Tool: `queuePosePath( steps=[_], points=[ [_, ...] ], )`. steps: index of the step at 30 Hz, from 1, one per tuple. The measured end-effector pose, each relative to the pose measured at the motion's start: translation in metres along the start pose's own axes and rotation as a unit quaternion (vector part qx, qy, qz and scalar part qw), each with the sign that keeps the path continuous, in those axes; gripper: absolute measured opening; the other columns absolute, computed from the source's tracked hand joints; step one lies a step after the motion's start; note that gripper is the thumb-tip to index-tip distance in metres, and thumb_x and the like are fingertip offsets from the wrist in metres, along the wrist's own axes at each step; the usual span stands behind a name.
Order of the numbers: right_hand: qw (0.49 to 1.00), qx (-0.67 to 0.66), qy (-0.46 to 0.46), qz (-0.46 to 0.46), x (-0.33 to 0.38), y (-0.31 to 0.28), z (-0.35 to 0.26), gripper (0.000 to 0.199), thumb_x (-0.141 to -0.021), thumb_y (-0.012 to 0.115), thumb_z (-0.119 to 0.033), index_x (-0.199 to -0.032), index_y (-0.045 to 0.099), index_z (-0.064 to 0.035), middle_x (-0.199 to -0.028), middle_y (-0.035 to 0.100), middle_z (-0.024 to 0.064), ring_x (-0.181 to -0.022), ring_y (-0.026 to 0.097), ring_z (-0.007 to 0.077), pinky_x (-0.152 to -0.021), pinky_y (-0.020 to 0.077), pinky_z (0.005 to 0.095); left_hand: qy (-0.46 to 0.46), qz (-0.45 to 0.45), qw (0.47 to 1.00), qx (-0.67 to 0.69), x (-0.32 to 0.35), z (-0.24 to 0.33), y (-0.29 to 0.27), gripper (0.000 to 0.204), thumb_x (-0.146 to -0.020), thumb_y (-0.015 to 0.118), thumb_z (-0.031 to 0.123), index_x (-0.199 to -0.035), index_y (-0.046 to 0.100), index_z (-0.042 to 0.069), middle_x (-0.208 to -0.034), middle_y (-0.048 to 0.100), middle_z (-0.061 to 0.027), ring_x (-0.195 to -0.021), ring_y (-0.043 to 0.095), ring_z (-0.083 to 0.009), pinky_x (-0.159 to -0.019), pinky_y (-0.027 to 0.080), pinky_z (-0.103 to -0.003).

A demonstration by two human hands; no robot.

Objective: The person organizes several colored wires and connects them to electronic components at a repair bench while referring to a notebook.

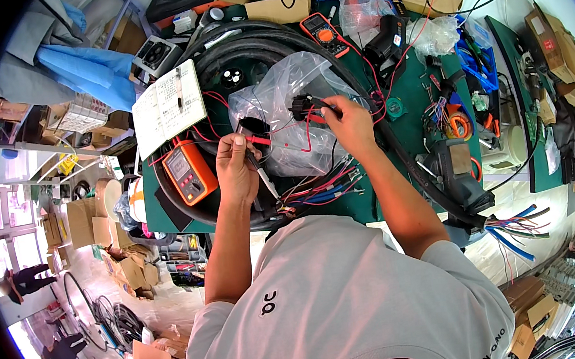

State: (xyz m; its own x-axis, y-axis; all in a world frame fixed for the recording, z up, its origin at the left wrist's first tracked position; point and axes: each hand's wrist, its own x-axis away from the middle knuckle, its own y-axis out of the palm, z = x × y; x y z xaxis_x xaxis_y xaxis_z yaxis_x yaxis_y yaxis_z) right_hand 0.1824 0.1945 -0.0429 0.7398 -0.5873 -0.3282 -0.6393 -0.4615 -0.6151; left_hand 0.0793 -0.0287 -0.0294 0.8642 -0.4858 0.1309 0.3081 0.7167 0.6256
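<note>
My left hand (236,167) pinches a red test probe (258,140), its tip pointing right over a clear plastic bag (278,89). Just below those fingers is a slim black-and-white tool or lead (263,175); whether the hand also grips it, I cannot tell. My right hand (352,125) has its fingers closed around a black round connector (302,106), held above the bag. A red lead (309,135) hangs from beside the connector. Left of my left forearm stands an orange meter (189,171) with a lit display.
Thick black cable (396,147) coils around the work area, with stripped coloured wires (327,193) near my body. An open notebook (168,108) with a pen lies at the left. A red multimeter (325,34), a black handheld device (385,41) and blue bins (477,65) stand farther back.
</note>
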Motion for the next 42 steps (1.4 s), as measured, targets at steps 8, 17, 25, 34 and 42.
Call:
queuePosePath(
  steps=[8,17,25,34,42],
  points=[
    [0.995,-0.076,0.03,0.053,0.0031,-0.0001,-0.0012,0.021,-0.085,0.069,-0.014,-0.101,0.066,-0.0017,-0.074,0.066,0.0074,-0.061,0.06,0.0126,-0.056,0.0463,0.027,0.004,0.008,1.0,-0.024,0.0012,0.0014,0.0012,0.013,-0.096,0.059,0.02,-0.091,0.054,0.01,-0.078,0.053,-0.0009,-0.07,0.049,-0.0111,-0.065,0.043,-0.027],
    [0.999,-0.034,0.003,0.026,0.0026,-0.0007,-0.0019,0.022,-0.084,0.07,-0.014,-0.102,0.066,-0.0025,-0.076,0.066,0.0086,-0.063,0.061,0.0154,-0.058,0.0475,0.0287,0.003,0.006,1.0,-0.027,0.0008,0.0013,0.0018,0.013,-0.096,0.059,0.021,-0.091,0.054,0.01,-0.077,0.053,-0.0012,-0.069,0.049,-0.0112,-0.064,0.042,-0.027],
    [0.998,-0.044,0.011,0.043,0.0011,0.0027,0.0003,0.021,-0.084,0.07,-0.014,-0.102,0.066,-0.0025,-0.075,0.065,0.0087,-0.062,0.06,0.0145,-0.058,0.0471,0.0284,0.006,-0.003,1.0,-0.007,0.0005,0.0008,-0.0004,0.012,-0.095,0.061,0.018,-0.092,0.055,0.008,-0.077,0.056,-0.0013,-0.068,0.053,-0.0105,-0.065,0.046,-0.027],
    [0.998,-0.051,-0.003,0.043,0.0023,0.0018,0.0022,0.021,-0.084,0.07,-0.013,-0.102,0.066,-0.0017,-0.075,0.065,0.0088,-0.063,0.061,0.0147,-0.058,0.0467,0.028,-0.001,0.005,1.0,0.002,0.0001,-0.0016,-0.0011,0.01,-0.096,0.059,0.017,-0.092,0.054,0.009,-0.078,0.055,-0.002,-0.069,0.051,-0.0114,-0.065,0.045,-0.027],
    [1.0,-0.022,0.016,0.015,0.0025,0.0038,0.0008,0.021,-0.084,0.069,-0.016,-0.101,0.066,-0.0046,-0.078,0.066,0.0097,-0.067,0.063,0.0197,-0.061,0.0486,0.032,0.001,0.011,1.0,-0.013,-0.0008,0.0007,0.0013,0.011,-0.096,0.059,0.019,-0.092,0.054,0.01,-0.077,0.054,-0.0022,-0.069,0.05,-0.0119,-0.064,0.044,-0.027]
  ],
)
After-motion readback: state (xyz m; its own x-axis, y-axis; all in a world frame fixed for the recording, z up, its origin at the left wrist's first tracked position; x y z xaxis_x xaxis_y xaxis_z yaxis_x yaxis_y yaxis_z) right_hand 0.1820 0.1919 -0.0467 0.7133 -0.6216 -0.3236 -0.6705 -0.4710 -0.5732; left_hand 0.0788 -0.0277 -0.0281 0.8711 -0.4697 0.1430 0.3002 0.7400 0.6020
